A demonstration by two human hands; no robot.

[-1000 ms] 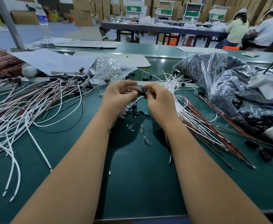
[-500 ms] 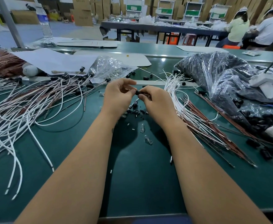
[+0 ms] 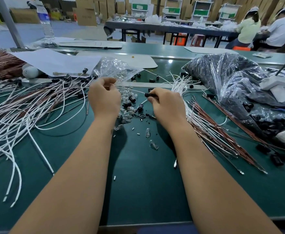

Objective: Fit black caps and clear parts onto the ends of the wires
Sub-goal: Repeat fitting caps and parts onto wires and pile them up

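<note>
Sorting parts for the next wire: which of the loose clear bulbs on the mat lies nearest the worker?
The clear bulb lying alone on bare green mat, below the right hand; a second bulb sits just beyond it, the rest cluster between the hands.

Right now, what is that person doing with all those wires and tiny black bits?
A person is putting little parts on wire ends at a green table. The right hand pinches a black cap with a white wire coming out of it. The left hand is curled up a little way off, seemingly pulling that wire; what its grip holds is hidden. Loose black caps and clear bulbs lie between the hands. Wires with caps pile up on the left, bare ones on the right.
</note>
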